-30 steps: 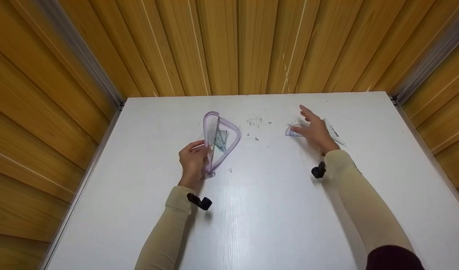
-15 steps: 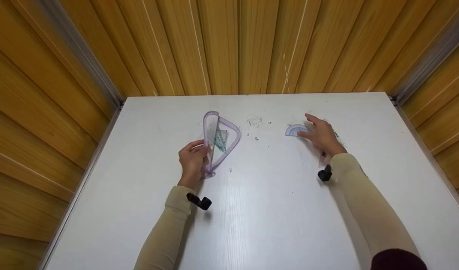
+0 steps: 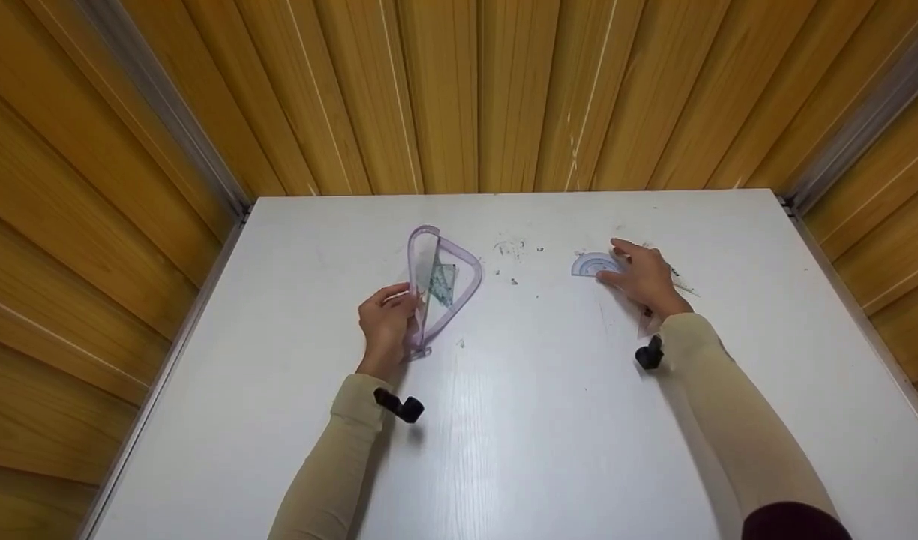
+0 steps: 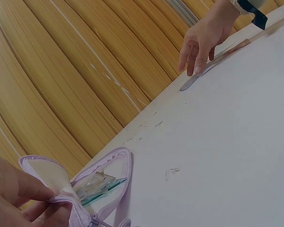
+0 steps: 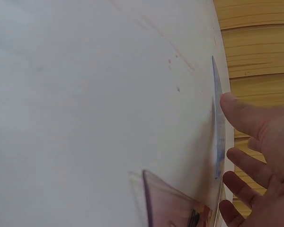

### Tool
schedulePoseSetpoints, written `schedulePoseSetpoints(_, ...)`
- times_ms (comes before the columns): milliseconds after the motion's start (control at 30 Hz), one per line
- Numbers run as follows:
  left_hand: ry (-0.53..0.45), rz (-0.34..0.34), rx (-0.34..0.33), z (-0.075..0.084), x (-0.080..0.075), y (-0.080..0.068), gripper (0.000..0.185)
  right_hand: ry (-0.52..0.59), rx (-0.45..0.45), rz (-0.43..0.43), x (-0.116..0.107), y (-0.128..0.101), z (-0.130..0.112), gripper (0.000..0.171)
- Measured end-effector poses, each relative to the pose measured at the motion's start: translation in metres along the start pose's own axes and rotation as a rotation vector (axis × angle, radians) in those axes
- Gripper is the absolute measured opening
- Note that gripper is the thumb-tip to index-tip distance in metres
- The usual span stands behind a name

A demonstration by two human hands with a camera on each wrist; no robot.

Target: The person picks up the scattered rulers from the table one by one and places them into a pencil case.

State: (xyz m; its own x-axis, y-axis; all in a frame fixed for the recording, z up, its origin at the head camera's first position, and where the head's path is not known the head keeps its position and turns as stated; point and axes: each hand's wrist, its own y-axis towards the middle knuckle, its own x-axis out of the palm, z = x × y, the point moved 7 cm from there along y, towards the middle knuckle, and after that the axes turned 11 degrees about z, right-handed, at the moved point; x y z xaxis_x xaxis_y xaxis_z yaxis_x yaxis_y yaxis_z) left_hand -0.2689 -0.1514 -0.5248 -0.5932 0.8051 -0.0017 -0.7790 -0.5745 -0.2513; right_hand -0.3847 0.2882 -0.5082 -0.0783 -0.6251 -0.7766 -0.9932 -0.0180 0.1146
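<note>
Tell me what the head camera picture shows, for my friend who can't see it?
A person's left hand holds open a clear purple pouch on a white table, while the right hand touches a small protractor.

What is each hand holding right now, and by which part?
The left hand pinches the clear pouch by its opened near edge. The right hand grips nothing; its fingertips rest at the protractor on the table.

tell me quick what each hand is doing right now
Left hand: fingers curled, gripping the edge of the clear pouch, held open.
Right hand: open, fingertips on the protractor, holding nothing.
</note>
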Motion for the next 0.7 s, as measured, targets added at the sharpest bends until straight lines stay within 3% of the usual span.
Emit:
schedulePoseSetpoints(233,0.002,0.019,-0.004,-0.0001,0.0006,0.0007,0.02,-0.018,0.036,0.029,0.0011,-0.0034,-0.0041,0.064)
schedulePoseSetpoints(700,-0.013,-0.009,-0.002,-0.0022,0.0007,0.0024,0.02,-0.006,-0.003,0.076,0.0,-0.002,-0.0059,0.052)
